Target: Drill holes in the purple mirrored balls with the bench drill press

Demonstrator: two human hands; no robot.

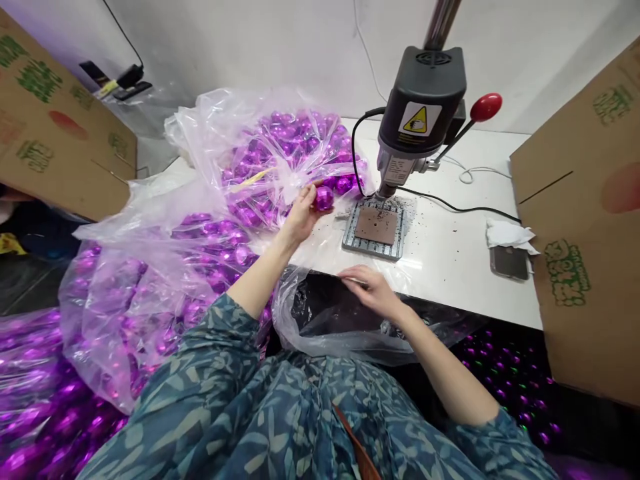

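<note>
My left hand (pixel 301 217) grips a shiny purple faceted ball (pixel 324 198) between thumb and fingers, in front of a clear plastic bag (pixel 200 123) packed with similar purple balls (pixel 295 130). At the table's front edge is my right hand (pixel 373 290), its fingers stretched loosely to the left, with nothing visible in them. Beneath it an open clear plastic bag (pixel 320 343) hangs off the edge. Beyond both hands stands a small bench drill press (pixel 417 100) with a red-knobbed lever (pixel 486 107). Its slotted metal base (pixel 350 239) carries a brown plate (pixel 376 227) with a small hole, strewn with dark shavings.
Cardboard boxes flank the white table (pixel 450 280): a left box (pixel 65 127) and a right box (pixel 585 220). A phone (pixel 509 263) and white tissue (pixel 510 235) lie near the right one. Another bag of purple balls (pixel 150 313) bulges at the left. A black cable (pixel 465 208) crosses the tabletop.
</note>
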